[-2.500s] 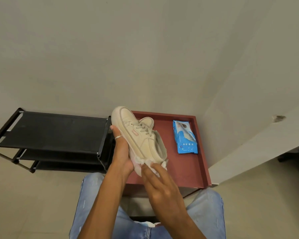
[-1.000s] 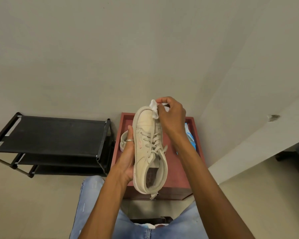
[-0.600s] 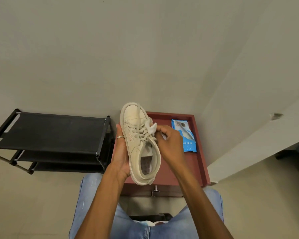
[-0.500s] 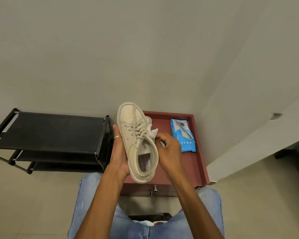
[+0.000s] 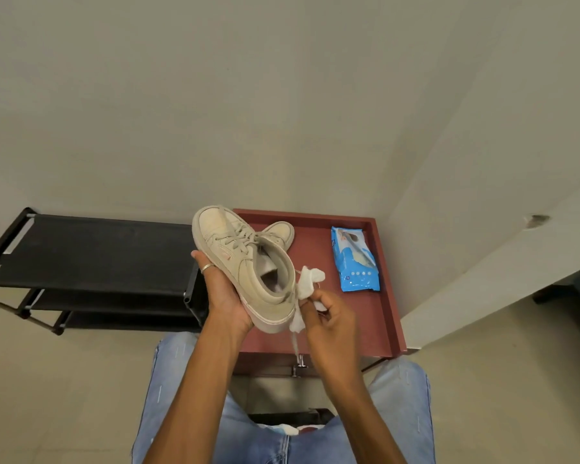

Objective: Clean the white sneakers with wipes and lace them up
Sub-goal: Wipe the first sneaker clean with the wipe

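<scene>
Above the near left part of the red table [image 5: 387,296], the held sneaker [image 5: 245,262] lies tilted. Its long axis runs from the toe, far and to the left, to the heel, near and to the right, and its opening faces up and rightward. The left hand [image 5: 226,296] grips it from below, palm under the sole and fingers wrapped up the left side.

Just beside the heel collar, on its right, the right hand [image 5: 329,319] pinches a crumpled wipe [image 5: 307,284] between thumb and fingertips. Whether the wad touches the collar or stops just short, I cannot tell. The heel is thus the part nearest the wiping hand, the toe the farthest. A loose lace [image 5: 293,343] end hangs below the heel.

Cleaning of this shoe looks to be under way. The next stroke would probably go round the heel or along the right side toward the toe, which needs the left hand to hold the sole steady.

The second sneaker [image 5: 280,232] rests on the table near its far edge, partly hidden behind the first. The pack of wipes [image 5: 354,262] lies toward the far right corner, apart from both hands. A black shoe rack [image 5: 98,256] stands to the table's left.
</scene>
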The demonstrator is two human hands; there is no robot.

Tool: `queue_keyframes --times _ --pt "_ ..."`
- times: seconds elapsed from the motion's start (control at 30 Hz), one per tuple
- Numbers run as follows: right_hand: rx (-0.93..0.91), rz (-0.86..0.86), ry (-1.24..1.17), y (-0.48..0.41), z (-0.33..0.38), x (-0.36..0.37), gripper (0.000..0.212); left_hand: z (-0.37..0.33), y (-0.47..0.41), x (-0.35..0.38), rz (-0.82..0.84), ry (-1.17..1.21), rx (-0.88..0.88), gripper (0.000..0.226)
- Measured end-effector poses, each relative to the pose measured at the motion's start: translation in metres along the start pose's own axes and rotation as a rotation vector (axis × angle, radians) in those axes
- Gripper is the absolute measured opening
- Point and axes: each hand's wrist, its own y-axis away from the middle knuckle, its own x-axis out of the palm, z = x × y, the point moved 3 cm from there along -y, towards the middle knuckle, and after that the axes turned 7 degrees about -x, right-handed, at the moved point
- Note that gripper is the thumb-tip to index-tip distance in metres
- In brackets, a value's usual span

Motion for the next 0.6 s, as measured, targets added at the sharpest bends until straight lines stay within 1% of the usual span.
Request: queue_keyframes --times 0.1,0.17,0.2,0.27,0.33,0.4,0.43,0.47,0.53,0.6 --pt "0.078 0.007 -0.039 0.013 0.008 0.0 0.018 -0.002 -0.002 -0.001 -0.019 -0.016 0.043 0.092" --pt "0.159 0.001 -0.104 0.014 0.011 0.0 0.012 -0.002 -0.001 0.0 -0.013 -0.039 0.043 0.093" --pt "0.176 0.002 -0.134 0.013 0.012 0.0 0.007 -0.002 0.0 0.001 -0.012 -0.047 0.048 0.093" --pt "0.18 0.007 -0.145 0.011 0.016 -0.002 0.011 -0.004 0.002 0.001 -0.039 -0.07 0.072 0.09" --pt "0.176 -0.028 -0.179 0.008 0.023 -0.007 0.011 -0.005 0.005 0.003 -0.057 -0.101 0.095 0.087" --pt "0.132 -0.1 -0.203 0.004 0.034 -0.015 0.003 -0.005 0.008 0.006 -0.068 -0.127 0.104 0.087" --pt "0.091 -0.132 -0.187 0.001 0.041 -0.019 0.005 -0.005 0.01 0.008 -0.065 -0.136 0.101 0.088" --pt "0.037 -0.142 -0.159 -0.002 0.049 -0.022 0.011 -0.005 0.011 0.008 -0.058 -0.137 0.09 0.089" --pt "-0.088 -0.109 -0.079 -0.009 0.068 -0.022 0.025 -0.002 0.012 0.009 -0.033 -0.131 0.06 0.094" --pt "-0.21 -0.062 0.074 -0.018 0.082 -0.016 0.033 0.001 0.013 0.013 0.006 -0.136 0.042 0.097"
